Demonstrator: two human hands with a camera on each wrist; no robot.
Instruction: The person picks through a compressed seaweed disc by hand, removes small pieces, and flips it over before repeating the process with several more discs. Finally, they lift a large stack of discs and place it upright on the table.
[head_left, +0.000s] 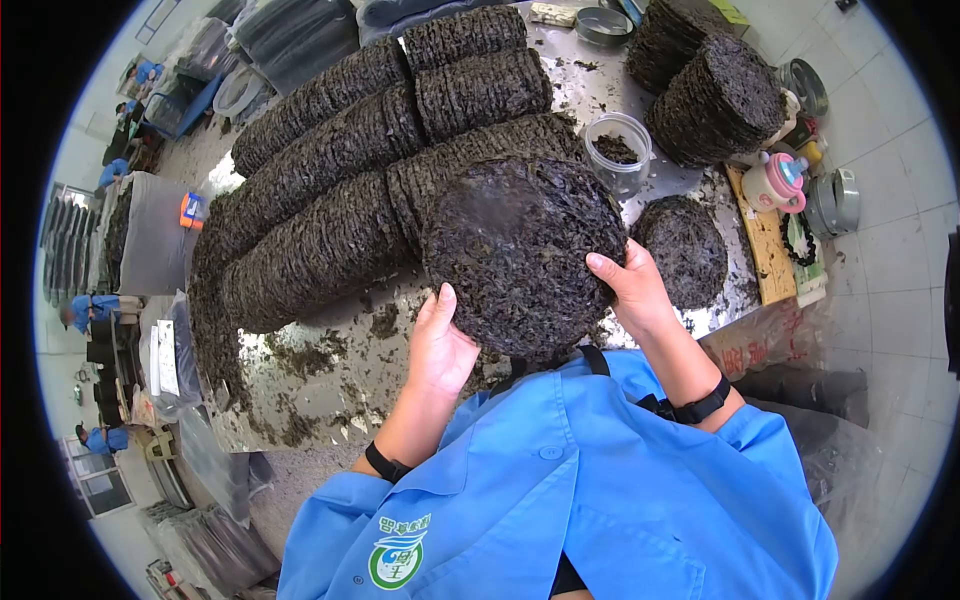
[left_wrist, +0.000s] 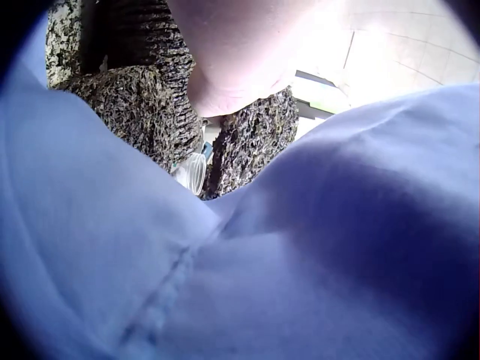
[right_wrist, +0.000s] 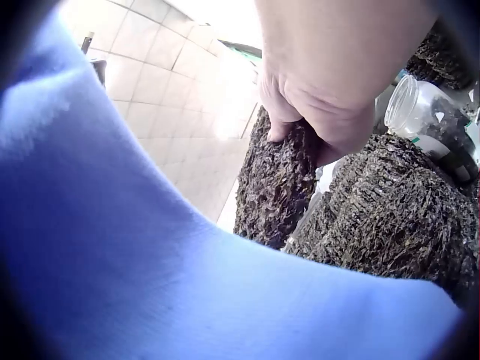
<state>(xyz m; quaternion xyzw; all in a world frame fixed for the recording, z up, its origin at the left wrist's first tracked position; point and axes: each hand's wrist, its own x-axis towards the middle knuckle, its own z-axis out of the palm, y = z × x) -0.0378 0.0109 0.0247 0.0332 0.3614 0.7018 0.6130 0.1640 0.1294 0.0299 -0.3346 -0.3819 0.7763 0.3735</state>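
A round dark dried seaweed cake (head_left: 525, 255) is held up in front of the blue jacket, between both hands. My left hand (head_left: 440, 345) grips its lower left edge, thumb on the near face; my right hand (head_left: 640, 290) grips its right edge the same way. The fingers behind the cake are hidden. In the right wrist view the right hand (right_wrist: 322, 97) pinches the cake (right_wrist: 274, 184) at its edge. The left wrist view shows part of the left hand (left_wrist: 232, 52) beside the cake (left_wrist: 255, 142), with a sleeve covering much of the picture.
Long rows of stacked cakes (head_left: 320, 245) lie across the table (head_left: 330, 400) at the left. A clear jar (head_left: 617, 155) with dark bits and a flat round cake (head_left: 682, 252) are at the right, near upright stacks (head_left: 715, 100), a pink-lidded cup (head_left: 775, 182) and a wooden board (head_left: 762, 235).
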